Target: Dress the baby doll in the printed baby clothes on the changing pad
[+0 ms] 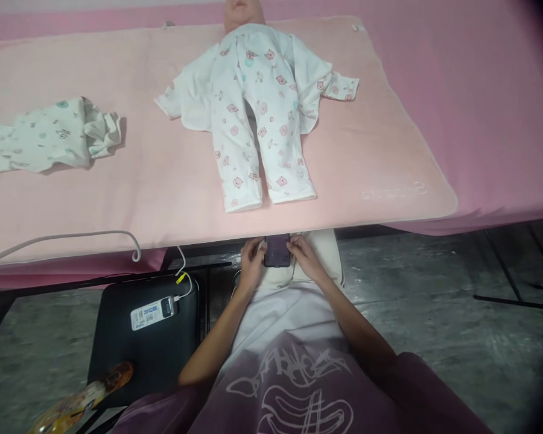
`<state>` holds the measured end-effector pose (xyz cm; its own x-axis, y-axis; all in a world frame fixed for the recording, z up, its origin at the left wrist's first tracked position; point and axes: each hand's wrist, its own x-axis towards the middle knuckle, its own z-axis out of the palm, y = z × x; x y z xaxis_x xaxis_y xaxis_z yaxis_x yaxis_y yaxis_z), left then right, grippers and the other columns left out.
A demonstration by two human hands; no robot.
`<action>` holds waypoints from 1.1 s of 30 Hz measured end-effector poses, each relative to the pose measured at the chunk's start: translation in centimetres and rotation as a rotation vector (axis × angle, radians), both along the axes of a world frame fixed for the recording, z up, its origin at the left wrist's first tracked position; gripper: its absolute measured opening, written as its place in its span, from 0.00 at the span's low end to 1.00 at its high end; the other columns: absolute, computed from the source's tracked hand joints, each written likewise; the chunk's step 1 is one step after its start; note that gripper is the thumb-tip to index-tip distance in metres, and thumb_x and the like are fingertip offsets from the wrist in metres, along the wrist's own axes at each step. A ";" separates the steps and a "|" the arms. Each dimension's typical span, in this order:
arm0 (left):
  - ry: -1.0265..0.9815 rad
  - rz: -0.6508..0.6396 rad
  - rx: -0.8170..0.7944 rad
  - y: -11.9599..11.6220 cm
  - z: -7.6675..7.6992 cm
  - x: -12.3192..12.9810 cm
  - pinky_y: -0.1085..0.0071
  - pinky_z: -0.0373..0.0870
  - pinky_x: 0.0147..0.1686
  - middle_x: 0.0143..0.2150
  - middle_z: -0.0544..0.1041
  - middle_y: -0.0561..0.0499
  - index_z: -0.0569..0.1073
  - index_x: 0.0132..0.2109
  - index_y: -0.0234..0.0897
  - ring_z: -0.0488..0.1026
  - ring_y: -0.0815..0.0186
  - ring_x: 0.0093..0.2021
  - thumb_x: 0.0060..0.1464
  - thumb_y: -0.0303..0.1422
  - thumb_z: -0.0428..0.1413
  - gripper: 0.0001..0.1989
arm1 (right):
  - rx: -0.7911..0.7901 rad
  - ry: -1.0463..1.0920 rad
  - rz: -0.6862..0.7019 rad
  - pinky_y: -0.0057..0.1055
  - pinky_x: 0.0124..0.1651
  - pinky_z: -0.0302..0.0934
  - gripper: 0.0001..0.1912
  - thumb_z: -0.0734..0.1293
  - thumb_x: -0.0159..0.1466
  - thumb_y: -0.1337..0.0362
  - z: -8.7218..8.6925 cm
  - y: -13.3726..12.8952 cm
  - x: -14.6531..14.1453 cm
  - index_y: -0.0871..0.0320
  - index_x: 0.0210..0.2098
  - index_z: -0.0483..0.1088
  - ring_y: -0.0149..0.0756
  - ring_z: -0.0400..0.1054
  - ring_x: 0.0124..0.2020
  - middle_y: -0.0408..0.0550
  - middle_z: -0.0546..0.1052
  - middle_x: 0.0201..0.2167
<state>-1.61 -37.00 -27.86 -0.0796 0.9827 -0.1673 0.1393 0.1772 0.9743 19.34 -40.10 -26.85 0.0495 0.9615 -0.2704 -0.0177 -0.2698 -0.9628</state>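
Observation:
Just below the table's front edge, a dark smartphone (277,252) is held over my lap. My left hand (252,260) grips its left side, and my right hand (304,255) grips the right side, the thumbs toward the screen. Part of the fingers is hidden beneath the phone. Up on the table lies a baby doll (241,13), its head cut off by the top of the view. White printed pants (265,120) are spread over its front, on top of a white long-sleeved top (194,90).
A crumpled white printed garment (49,135) lies left on the pink mat (163,181). A white cable (104,232) crosses the mat's front left. On a black chair (113,313) rest a power bank (151,312) with a cable and a yellow-brown bottle (85,401).

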 end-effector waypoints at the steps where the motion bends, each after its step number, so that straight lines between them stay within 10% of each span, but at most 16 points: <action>1: 0.008 -0.003 -0.002 -0.1 0.0 -0.1 0.51 0.71 0.73 0.61 0.85 0.41 0.88 0.55 0.44 0.78 0.49 0.66 0.64 0.56 0.70 0.24 | -0.001 0.001 0.000 0.38 0.49 0.67 0.22 0.69 0.75 0.38 0.0 0.0 0.0 0.51 0.46 0.70 0.43 0.72 0.43 0.46 0.76 0.42; 17: 0.048 -0.086 0.019 -0.9 0.0 -1.1 0.49 0.68 0.77 0.68 0.81 0.42 0.87 0.62 0.48 0.73 0.47 0.72 0.63 0.51 0.71 0.25 | -0.028 -0.152 -0.024 0.40 0.43 0.68 0.26 0.75 0.69 0.36 0.9 0.2 -0.8 0.50 0.43 0.69 0.43 0.71 0.38 0.46 0.77 0.37; 33: -0.059 0.009 -0.053 0.6 0.4 0.3 0.55 0.78 0.67 0.54 0.87 0.41 0.87 0.51 0.40 0.84 0.52 0.58 0.61 0.55 0.71 0.24 | -0.009 -0.075 -0.011 0.40 0.49 0.68 0.27 0.68 0.74 0.33 1.1 -0.1 -0.4 0.50 0.44 0.69 0.45 0.72 0.42 0.47 0.77 0.39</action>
<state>-1.28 -36.36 -27.45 -0.0772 0.9715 -0.2242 0.0798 0.2302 0.9699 18.93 -40.21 -25.76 0.0803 0.9583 -0.2742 0.0510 -0.2787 -0.9590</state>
